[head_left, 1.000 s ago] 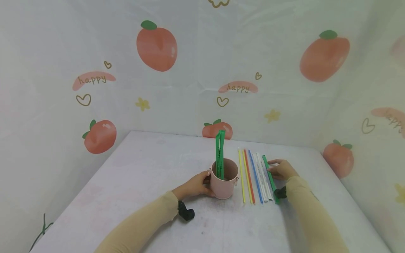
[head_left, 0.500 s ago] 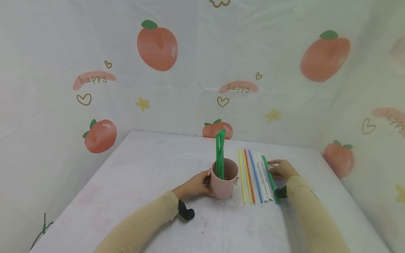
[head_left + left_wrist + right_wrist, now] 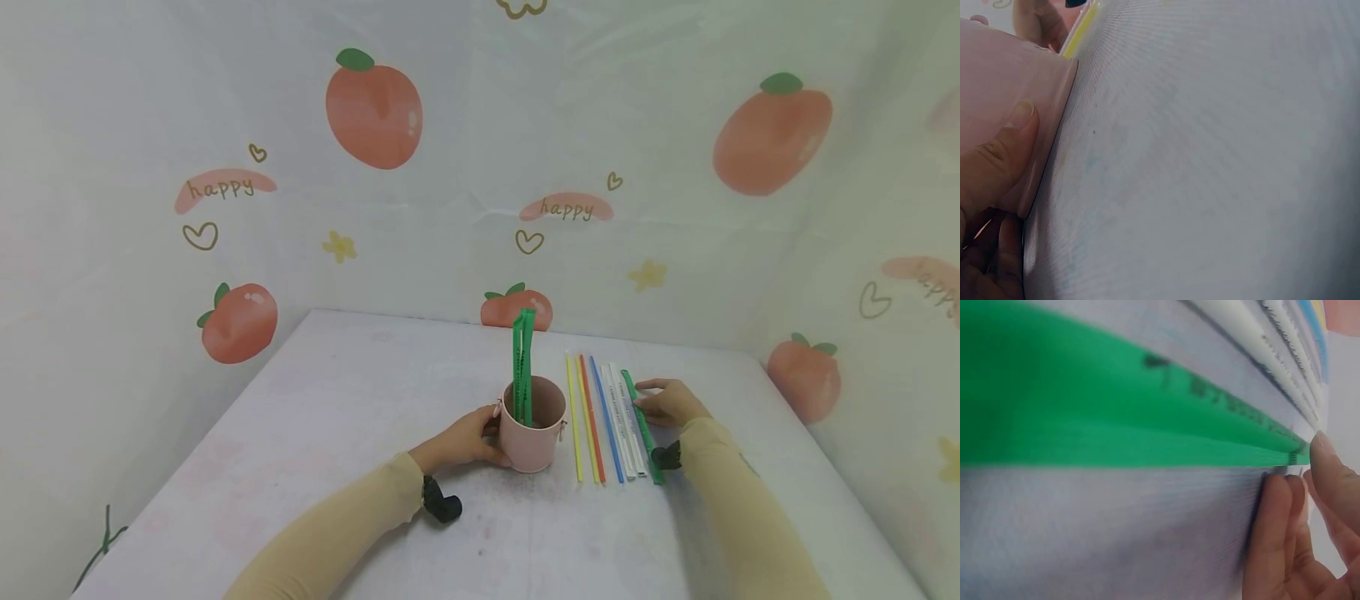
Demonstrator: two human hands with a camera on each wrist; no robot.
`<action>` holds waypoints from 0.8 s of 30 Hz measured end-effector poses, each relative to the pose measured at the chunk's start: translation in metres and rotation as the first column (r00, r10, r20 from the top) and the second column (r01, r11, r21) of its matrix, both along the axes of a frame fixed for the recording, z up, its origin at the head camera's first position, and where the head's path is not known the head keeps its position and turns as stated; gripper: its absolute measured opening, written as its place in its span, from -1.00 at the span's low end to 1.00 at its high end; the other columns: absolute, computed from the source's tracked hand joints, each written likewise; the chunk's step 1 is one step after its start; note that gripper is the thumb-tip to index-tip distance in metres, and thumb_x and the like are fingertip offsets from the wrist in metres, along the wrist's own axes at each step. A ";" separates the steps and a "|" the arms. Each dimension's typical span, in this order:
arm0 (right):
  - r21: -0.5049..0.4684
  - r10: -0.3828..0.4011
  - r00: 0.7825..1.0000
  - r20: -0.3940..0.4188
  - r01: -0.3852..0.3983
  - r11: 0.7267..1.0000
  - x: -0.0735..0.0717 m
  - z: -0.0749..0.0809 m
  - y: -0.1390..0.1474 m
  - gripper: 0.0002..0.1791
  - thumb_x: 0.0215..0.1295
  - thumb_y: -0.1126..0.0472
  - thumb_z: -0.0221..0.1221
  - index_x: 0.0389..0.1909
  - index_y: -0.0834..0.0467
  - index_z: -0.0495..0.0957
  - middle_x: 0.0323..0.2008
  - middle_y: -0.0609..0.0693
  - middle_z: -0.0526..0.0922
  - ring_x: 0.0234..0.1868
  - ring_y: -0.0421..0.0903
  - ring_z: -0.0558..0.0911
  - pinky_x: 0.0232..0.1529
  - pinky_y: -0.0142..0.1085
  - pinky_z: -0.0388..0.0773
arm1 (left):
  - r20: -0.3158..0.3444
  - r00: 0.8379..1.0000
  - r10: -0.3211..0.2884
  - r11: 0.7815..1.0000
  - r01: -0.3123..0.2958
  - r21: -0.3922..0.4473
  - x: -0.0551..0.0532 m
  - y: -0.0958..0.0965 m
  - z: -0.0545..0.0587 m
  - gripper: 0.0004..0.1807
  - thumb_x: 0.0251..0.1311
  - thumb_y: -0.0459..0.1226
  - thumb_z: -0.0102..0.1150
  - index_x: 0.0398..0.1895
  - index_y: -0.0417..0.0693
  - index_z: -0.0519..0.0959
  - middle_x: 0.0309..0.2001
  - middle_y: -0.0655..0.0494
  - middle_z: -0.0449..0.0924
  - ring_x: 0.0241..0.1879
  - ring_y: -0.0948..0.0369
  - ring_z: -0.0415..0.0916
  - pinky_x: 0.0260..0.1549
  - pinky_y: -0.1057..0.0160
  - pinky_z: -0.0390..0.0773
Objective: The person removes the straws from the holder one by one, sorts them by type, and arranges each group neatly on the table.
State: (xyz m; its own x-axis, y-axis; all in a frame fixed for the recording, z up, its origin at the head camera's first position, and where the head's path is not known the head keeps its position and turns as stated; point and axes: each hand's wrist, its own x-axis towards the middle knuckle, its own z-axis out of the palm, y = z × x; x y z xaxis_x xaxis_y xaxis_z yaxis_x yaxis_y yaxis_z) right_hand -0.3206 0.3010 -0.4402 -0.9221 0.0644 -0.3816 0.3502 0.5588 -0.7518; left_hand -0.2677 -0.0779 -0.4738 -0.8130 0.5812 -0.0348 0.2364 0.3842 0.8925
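A pink pail-like cup (image 3: 528, 450) with small side loops stands upright on the table. Green paper-wrapped straws (image 3: 522, 358) lean inside it and rise above its rim. My left hand (image 3: 461, 440) grips the cup's left side; the left wrist view shows the thumb across its wall and fingers curled near its base. My right hand (image 3: 671, 402) is at a green wrapped straw (image 3: 643, 429) lying at the right end of a row. In the right wrist view, the thumb and fingertips pinch its far part from both sides, and it still lies along the table.
Left of that straw lie white wrapped straws (image 3: 624, 421), then a blue straw (image 3: 606, 421), a red straw (image 3: 592, 421) and yellow straws (image 3: 573, 421), roughly parallel. A printed cloth backdrop (image 3: 450, 250) borders the table (image 3: 360, 383) behind and at both sides.
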 end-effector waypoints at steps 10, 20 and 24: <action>0.058 0.069 0.998 -0.013 -0.069 0.996 0.000 0.017 0.002 -0.33 0.36 0.17 0.16 0.36 0.38 0.18 0.14 0.40 0.46 0.02 0.14 0.59 0.13 -0.07 0.58 | -0.018 1.000 0.000 1.000 0.000 0.002 -0.001 0.000 -0.002 -0.06 -0.08 -0.34 0.50 0.40 -0.23 0.20 0.35 -0.09 0.33 0.31 -0.02 0.36 0.31 0.07 0.39; -0.107 0.088 0.977 -0.196 -0.110 0.988 0.000 0.039 -0.018 -0.27 0.45 0.10 0.06 0.45 0.37 0.00 0.38 0.44 0.16 0.37 0.34 0.25 0.30 -0.01 0.41 | -0.038 0.999 0.000 1.000 -0.001 -0.014 0.000 0.000 0.000 -0.05 -0.09 -0.34 0.51 0.40 -0.21 0.20 0.34 -0.08 0.35 0.30 -0.02 0.37 0.30 0.07 0.40; -0.183 0.095 0.954 -0.284 -0.151 0.971 -0.001 0.049 -0.031 -0.22 0.44 0.07 0.08 0.48 0.32 -0.05 0.39 0.42 0.16 0.39 0.32 0.22 0.35 0.01 0.33 | -0.038 0.999 -0.001 1.000 0.001 -0.006 0.000 0.000 0.000 -0.07 -0.09 -0.35 0.50 0.39 -0.20 0.23 0.32 -0.07 0.36 0.29 -0.01 0.39 0.31 0.06 0.40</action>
State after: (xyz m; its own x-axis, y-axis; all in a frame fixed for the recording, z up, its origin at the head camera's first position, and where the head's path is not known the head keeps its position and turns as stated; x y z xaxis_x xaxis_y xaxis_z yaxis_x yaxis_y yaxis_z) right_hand -0.3214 0.2698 -0.3910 -0.9881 -0.1081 -0.1092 0.0553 0.4128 -0.9091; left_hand -0.2674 -0.0777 -0.4738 -0.8131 0.5820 -0.0071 0.2706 0.3889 0.8807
